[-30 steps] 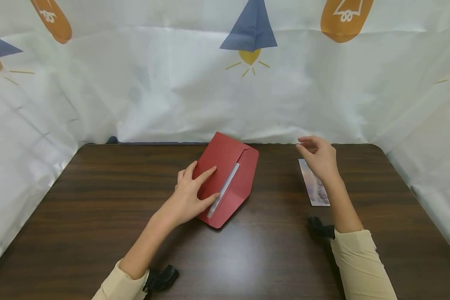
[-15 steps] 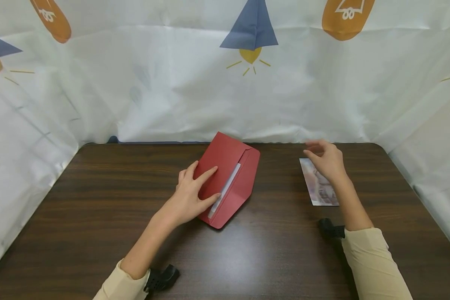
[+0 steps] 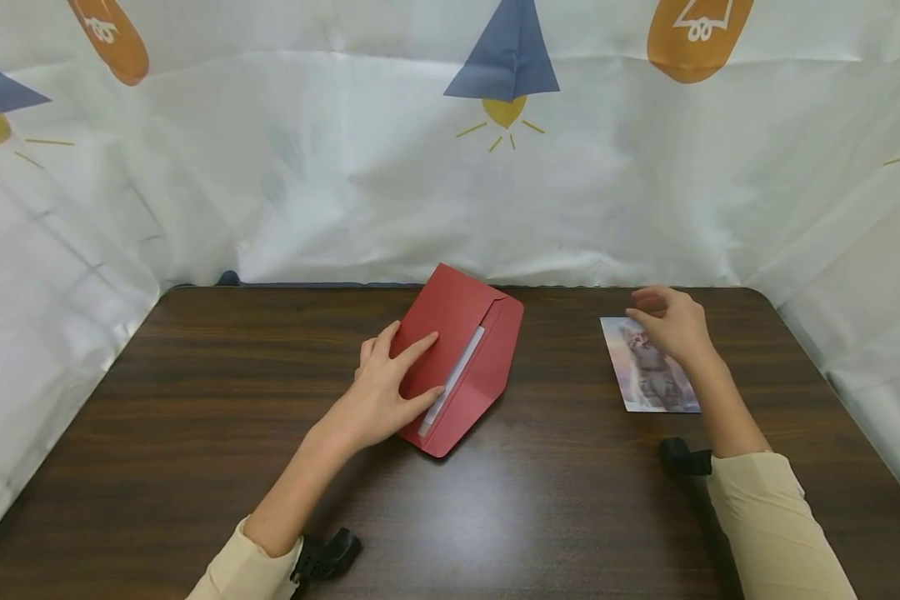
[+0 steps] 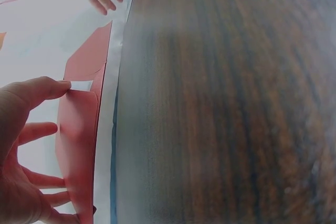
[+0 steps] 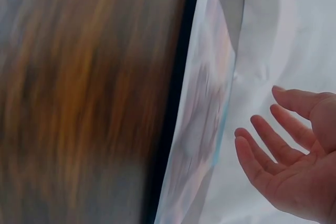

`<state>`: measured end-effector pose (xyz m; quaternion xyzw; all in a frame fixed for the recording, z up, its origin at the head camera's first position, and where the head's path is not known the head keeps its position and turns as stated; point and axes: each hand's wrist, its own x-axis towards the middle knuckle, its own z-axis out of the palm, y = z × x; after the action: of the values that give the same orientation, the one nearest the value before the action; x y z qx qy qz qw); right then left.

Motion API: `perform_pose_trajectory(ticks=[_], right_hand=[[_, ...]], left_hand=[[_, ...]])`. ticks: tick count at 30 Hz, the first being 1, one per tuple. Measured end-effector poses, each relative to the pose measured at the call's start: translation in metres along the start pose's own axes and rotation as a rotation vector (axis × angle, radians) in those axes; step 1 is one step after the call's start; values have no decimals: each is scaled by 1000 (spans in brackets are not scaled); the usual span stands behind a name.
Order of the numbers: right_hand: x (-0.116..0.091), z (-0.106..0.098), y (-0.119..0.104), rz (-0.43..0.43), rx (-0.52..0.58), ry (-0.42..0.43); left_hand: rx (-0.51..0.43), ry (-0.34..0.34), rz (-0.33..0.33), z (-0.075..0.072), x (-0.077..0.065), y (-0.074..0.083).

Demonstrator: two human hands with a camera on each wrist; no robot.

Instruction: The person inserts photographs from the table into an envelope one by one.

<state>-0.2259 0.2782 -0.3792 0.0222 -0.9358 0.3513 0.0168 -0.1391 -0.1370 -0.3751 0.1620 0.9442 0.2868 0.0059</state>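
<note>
A red envelope (image 3: 461,312) lies slanted on the table with its flap opened out to the right. A pale paper edge (image 3: 461,367) shows in its mouth. My left hand (image 3: 382,387) rests on the envelope, fingers spread, thumb at the paper edge; the left wrist view has the thumb (image 4: 55,86) there too. To the right lies a picture card (image 3: 645,367) with a kitten-like animal on it. Above the card's upper right part is my right hand (image 3: 675,325), fingers loosely bent and holding nothing; in the right wrist view they are apart from the card (image 5: 202,108).
The dark wood-grain table (image 3: 195,417) has rounded far corners. A white printed curtain (image 3: 345,167) hangs right behind its far edge and along both sides. Each wrist carries a black strap mount, the left mount (image 3: 330,554) low over the table.
My right hand has moved right and slightly toward me, uncovering more of the picture card, which stays in place. The left hand and the envelope have barely moved.
</note>
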Motion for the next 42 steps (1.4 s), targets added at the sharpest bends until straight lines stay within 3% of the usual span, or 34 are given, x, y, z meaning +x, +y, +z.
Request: perform_pose_trajectory(ticks=[6, 21, 42], right_hand=[[0, -5, 9, -18, -34, 3], [1, -14, 25, 33, -86, -5], [6, -26, 44, 126, -118, -98]], left_hand=[[1, -7, -6, 0, 1, 0], [-11, -21, -15, 0, 0, 3], [-13, -24, -12, 0, 0, 4]])
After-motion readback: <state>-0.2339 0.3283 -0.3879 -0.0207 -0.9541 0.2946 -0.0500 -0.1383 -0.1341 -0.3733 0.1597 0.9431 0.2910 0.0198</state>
